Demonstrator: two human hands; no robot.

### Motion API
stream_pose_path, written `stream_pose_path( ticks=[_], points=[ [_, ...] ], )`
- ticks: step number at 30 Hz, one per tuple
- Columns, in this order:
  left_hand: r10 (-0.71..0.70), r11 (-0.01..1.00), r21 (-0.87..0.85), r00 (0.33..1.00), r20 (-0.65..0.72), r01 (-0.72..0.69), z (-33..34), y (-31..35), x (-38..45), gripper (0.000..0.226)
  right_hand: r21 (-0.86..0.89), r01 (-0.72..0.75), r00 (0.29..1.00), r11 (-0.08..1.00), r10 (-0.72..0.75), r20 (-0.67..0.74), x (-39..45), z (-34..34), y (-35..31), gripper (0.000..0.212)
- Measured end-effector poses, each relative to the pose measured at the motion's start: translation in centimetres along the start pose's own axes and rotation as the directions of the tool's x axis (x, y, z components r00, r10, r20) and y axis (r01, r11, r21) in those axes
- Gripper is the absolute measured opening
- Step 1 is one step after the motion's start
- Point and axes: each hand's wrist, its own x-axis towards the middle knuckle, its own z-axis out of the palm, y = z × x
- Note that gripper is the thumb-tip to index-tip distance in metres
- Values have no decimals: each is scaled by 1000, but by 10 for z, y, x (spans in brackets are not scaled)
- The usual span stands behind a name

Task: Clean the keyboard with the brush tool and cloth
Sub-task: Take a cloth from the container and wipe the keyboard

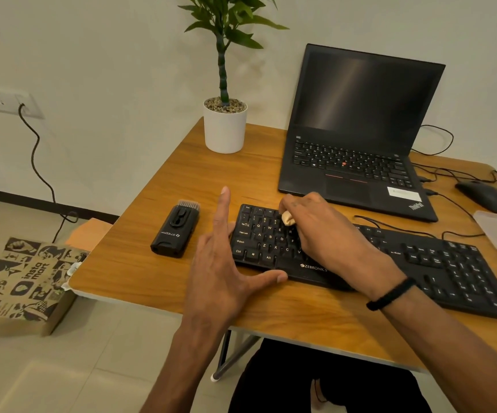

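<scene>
Black brush tool [175, 232] lies left of keyboard [420, 263].

black keyboard [420, 263], brush tool [175, 231] beside.

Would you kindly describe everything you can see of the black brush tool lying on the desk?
The brush tool is a chunky black block, plastic by its look, with a row of pale bristles at its far end and small light lettering near its near end. A clip-like shape is set into its top face. It lies flat on the wooden desk, left of the keyboard, slightly angled. Neither hand touches it; the left hand is nearest.
</scene>
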Motion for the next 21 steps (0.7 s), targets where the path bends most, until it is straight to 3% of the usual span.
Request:
stream_pose_path(
  ticks=[5, 11, 21],
  points=[
    [5, 1000, -6, 1000, -3, -5, 1, -1, 0, 158, 25, -12, 999, 1000, 11, 31, -11, -3, -11, 50],
    [21, 1000, -2, 1000, -1, -21, 1, -2, 0, 158, 42, 5, 1000, 999, -5, 6, 9, 6, -11, 40],
    [27, 1000, -2, 1000, -8, -27, 1, -3, -1, 157, 76, 28, 999, 997, -29, 13, 3, 6, -18, 46]
  ],
)
